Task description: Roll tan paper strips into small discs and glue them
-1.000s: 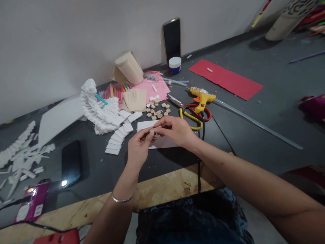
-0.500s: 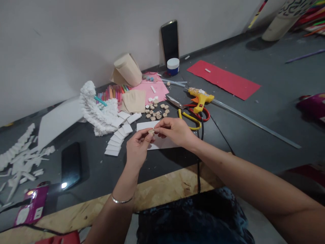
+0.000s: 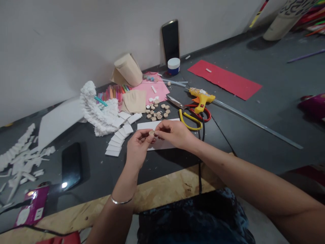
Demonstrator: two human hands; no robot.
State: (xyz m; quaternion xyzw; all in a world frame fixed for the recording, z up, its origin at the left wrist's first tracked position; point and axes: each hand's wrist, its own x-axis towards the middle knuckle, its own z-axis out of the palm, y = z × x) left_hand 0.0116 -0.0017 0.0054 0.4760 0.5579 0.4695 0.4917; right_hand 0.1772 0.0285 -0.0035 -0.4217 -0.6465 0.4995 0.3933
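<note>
Right hand (image 3: 175, 134) slightly lower than before

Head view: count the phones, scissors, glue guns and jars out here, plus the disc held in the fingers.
Phones: 2
Scissors: 1
Glue guns: 1
Jars: 1
Held disc: 1
Total: 6

Head-worn view, facing forward and down, close over left hand (image 3: 137, 147) and right hand (image 3: 176, 134) (wall (image 3: 63, 47) beyond)
</note>
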